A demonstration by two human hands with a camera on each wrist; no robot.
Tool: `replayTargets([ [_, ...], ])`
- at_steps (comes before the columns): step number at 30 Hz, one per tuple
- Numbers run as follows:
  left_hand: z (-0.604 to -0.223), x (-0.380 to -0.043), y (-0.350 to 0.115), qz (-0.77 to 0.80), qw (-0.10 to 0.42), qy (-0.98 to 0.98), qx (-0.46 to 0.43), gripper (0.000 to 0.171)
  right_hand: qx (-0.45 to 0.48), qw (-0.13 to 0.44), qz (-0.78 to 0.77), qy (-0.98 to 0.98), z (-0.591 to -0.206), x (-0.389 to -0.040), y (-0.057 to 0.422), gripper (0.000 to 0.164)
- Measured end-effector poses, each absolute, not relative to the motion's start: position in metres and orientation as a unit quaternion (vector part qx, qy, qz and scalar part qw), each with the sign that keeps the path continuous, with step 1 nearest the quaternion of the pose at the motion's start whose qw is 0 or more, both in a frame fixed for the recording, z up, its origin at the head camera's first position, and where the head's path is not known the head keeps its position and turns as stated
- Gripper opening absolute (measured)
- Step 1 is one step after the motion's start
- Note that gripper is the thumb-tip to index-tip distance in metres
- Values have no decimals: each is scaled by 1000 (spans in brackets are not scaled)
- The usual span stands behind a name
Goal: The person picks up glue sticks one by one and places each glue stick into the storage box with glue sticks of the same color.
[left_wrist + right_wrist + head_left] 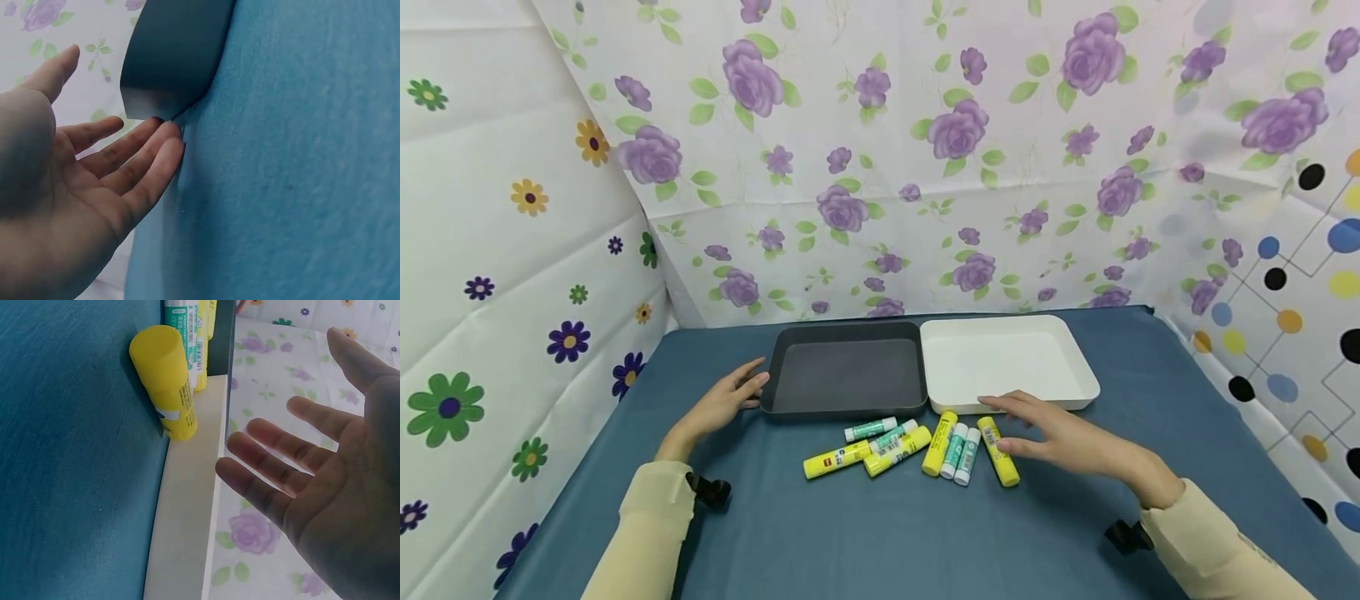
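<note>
My left hand (722,408) is at the left side of a dark grey tray (847,413), its fingers spread and slightly bent. In the left wrist view the fingertips are right at the corner of that tray (169,56). My right hand (1060,433) hovers over the front edge of a white tray (1007,367), fingers extended and palm holding nothing. Its thumb is close to a yellow glue stick (998,452). In the right wrist view this yellow glue stick (164,381) leans against the white tray's side (187,487), apart from the fingers.
In front of the trays lie more glue sticks: a yellow one (940,443), white-and-green ones (954,451) beside it, and a looser group to the left with yellow (837,460) and white-and-green (870,429) sticks. Blue cloth (865,542) covers the table; flowered sheets (880,167) hang behind.
</note>
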State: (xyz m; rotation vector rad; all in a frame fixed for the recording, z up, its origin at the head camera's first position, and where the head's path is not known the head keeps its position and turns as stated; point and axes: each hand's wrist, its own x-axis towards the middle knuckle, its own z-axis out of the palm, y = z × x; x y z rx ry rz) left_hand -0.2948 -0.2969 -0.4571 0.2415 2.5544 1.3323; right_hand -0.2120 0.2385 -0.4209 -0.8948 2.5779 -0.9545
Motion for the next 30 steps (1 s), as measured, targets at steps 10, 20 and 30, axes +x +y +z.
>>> replayTargets([
  [10, -465, -303, -300, 464, 160, 868, 80, 74, -301, 143, -327, 884, -427, -211, 247, 58],
  [20, -469, -301, -303, 499, 161, 847, 87, 75, -276, 166, -310, 894, -428, -208, 250, 59],
  [30, -476, -300, -307, 520, 166, 833, 92, 74, -270, 171, -306, 897, -433, -212, 247, 63],
])
